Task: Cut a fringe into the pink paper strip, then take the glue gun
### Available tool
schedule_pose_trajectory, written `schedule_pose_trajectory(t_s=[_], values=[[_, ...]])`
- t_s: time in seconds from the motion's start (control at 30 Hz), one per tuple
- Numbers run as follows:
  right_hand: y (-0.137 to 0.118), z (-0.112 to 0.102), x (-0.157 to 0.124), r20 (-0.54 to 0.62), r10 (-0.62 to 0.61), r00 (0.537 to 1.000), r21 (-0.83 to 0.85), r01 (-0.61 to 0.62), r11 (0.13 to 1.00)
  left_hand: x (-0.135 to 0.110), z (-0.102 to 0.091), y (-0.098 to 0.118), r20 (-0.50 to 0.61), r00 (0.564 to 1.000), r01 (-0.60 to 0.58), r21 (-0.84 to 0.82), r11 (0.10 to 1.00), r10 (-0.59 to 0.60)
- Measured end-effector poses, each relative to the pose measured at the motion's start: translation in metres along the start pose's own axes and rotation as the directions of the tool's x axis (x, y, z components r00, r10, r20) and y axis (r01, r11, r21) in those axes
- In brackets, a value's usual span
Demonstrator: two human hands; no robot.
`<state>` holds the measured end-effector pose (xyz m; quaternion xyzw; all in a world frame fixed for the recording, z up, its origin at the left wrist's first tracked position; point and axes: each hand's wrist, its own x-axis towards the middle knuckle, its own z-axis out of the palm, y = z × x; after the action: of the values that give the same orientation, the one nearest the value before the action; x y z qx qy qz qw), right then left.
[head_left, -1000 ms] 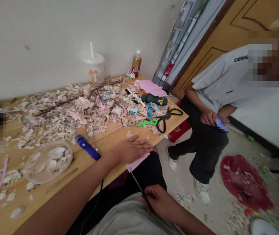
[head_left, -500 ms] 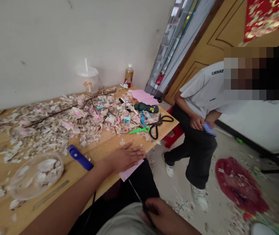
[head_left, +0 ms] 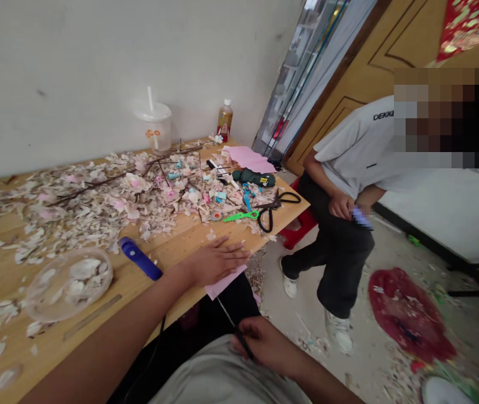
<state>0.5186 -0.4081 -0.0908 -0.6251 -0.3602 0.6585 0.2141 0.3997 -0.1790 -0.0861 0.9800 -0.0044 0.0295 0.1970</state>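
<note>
Two hands, apart: left hand flat, pinning pink paper at wooden table edge; right hand clamped on thin dark tool. Advisable: firm downward pressure, steady tool.

The table is bare light wood with a matt, visibly grained top. The pink sheet under the left hand is thin matt paper, like the second pink sheet at the far end. The slim tool in the right hand looks dark and dull, with a thin grey stretch like metal. The litter of scraps is pale, dry and flaky. The blue handle is smooth glossy plastic, the shallow bowl and the lidded cup clear plastic, the small scissors bright green plastic. The door is varnished wood with some sheen; the wall is matt painted.
</note>
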Motion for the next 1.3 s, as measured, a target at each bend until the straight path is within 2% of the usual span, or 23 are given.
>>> schedule_pose_trajectory(t_s=[0.6,1.1,1.3], values=[[-0.012,-0.003,-0.004,-0.015,0.033,0.999,0.009,-0.033,0.999,-0.001,0.004,-0.001,-0.022,1.000,0.005,0.006,1.000,-0.005],[0.001,0.002,0.001,-0.032,-0.003,0.999,-0.104,0.000,0.995,-0.002,0.002,-0.002,-0.002,1.000,0.001,0.008,1.000,-0.001],[0.007,-0.006,-0.015,-0.010,-0.013,1.000,-0.086,0.012,0.996,-0.001,-0.001,-0.002,0.003,1.000,-0.021,0.015,1.000,0.021]])
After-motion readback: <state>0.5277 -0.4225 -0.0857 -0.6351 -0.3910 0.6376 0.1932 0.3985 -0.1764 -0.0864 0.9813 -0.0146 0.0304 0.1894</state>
